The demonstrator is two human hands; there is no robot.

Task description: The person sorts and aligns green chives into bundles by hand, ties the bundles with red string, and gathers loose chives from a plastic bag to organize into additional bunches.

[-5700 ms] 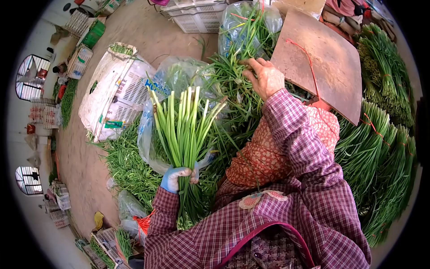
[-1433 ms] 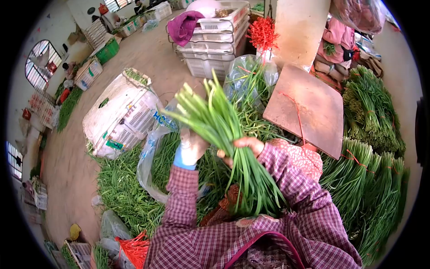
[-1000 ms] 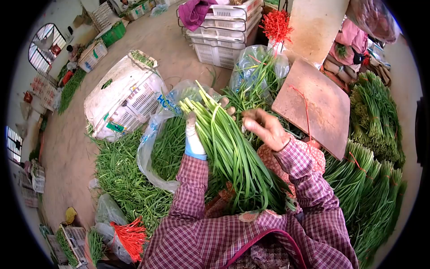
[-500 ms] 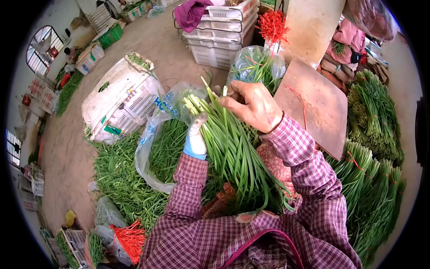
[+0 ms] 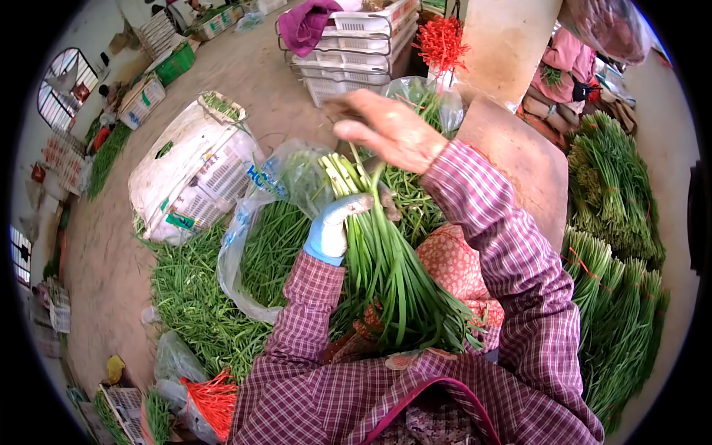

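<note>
My left hand (image 5: 334,227), in a pale glove with a blue cuff, is closed around a bunch of garlic chives (image 5: 397,278). Their pale cut ends point up and away, and the long green leaves hang down over my lap. Just above the stems is my bare right hand (image 5: 397,135), thumb and fingers apart, its fingertips blurred by motion. I see nothing in it. Under my left wrist, a clear plastic bag (image 5: 231,259) lies open around more loose chives (image 5: 278,237).
Tied chive bundles (image 5: 619,311) stand at my right beside a brown board (image 5: 512,163). Red ties (image 5: 211,400) lie at lower left, and others (image 5: 441,44) hang ahead. A covered crate (image 5: 193,170) stands at left; stacked white crates (image 5: 348,67) stand ahead. Another person (image 5: 567,67) sits at upper right.
My right hand has moved off the stem tips, up and to the left, and its fingers have spread. My left hand's fingers have closed further around the bunch, which is gathered narrower.
</note>
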